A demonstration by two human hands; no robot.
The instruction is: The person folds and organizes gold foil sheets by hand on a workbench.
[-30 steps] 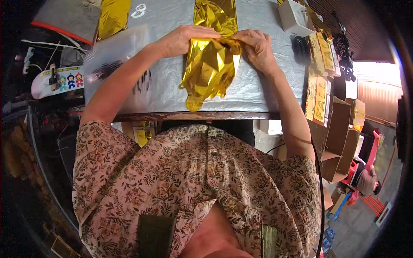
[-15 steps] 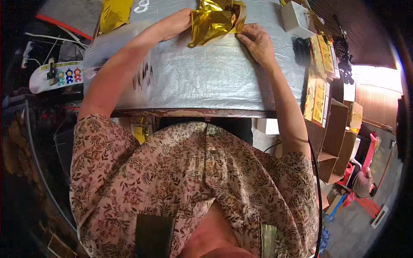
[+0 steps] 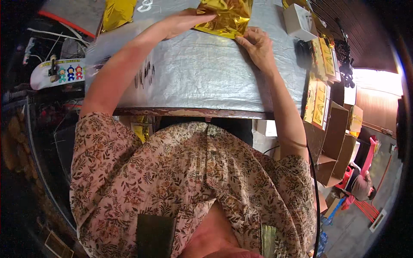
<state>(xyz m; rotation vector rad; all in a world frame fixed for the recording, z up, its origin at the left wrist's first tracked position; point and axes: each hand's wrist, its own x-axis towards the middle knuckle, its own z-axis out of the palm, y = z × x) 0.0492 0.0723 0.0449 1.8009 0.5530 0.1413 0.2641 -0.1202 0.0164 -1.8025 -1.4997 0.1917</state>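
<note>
A shiny gold foil piece [image 3: 228,19], perhaps a bag or a folded sheet, lies at the far side of the silver-covered table [image 3: 202,77]. Its upper part runs out of the picture. My left hand [image 3: 189,21] rests on the foil's left side, fingers stretched out and flat. At the near right corner my right hand [image 3: 258,45] is closed, thumb and fingertips pinching the foil's edge.
More gold foil [image 3: 117,15] lies at the table's far left. On the right stand a white box [image 3: 298,22], yellow printed cartons [image 3: 320,101] and open cardboard boxes [image 3: 333,142]. A skateboard [image 3: 58,74] sits left of the table. Another person [image 3: 361,187] is at the far right.
The crumpled foil has been spread flatter and its near edge straightened. My left hand has slid right onto it, fingers extended. My right hand stays at the corner.
</note>
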